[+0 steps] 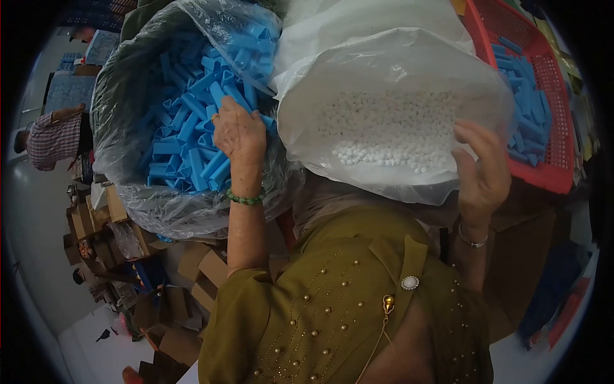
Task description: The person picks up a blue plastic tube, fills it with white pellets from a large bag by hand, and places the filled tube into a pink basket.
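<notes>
My left hand, with a green bead bracelet at the wrist, reaches into a clear plastic-lined container full of blue plastic pieces. These look like short, hollow, three-sided tubes. The fingers close around one blue plastic tube; their tips are partly hidden. My right hand is at the right side of a white plastic bag, thumb and fingers curved but apart, and I see nothing between them. Small white round pieces lie inside that bag.
On the right stands a red perforated basket with more blue tubes. Cardboard boxes crowd the floor at lower left. Another person in a checked shirt stands at the far left. A brown carton is at lower right.
</notes>
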Tool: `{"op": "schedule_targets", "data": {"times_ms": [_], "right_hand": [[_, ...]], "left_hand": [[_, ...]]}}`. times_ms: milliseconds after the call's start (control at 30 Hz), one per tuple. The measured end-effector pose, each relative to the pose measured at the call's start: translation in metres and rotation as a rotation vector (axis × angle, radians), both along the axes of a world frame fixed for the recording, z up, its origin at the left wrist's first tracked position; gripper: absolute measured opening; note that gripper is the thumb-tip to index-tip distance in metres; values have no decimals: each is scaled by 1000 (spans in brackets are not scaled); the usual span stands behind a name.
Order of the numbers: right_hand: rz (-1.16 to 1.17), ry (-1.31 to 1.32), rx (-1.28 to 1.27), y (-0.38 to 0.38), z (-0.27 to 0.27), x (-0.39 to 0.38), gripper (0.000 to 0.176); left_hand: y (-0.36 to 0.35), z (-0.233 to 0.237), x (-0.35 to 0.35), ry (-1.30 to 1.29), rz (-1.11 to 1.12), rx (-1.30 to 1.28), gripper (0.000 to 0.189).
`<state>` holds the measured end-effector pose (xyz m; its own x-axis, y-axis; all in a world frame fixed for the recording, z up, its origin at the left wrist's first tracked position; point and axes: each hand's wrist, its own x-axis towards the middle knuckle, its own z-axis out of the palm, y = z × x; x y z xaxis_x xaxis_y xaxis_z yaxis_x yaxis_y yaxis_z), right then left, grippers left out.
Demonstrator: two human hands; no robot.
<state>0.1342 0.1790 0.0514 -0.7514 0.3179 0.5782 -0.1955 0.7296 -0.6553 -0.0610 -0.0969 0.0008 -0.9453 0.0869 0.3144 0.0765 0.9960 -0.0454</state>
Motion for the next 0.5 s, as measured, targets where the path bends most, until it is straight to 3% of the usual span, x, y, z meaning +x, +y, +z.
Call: {"op": "schedule_targets", "data": {"times_ms": [267,367,433,467,500], "right_hand": [[129,-55,-82,-14,-8,-7,25],[108,-47,-31,-11,-13,-6,24],[123,-76,-73,-12,-16,-6,25],[126,-76,-76,-13,-17,-7,25],[149,-112,-126,-15,-18,-8,25]], "left_hand": [[3,-2,-7,-63,61,80,44],[-15,-3,2,-43,72,266,48],[-29,-2,13,-105,-58,861,43],[-32,-1,19,-104,-55,859,43],[-34,2,27,-102,-119,1086,39]]}}
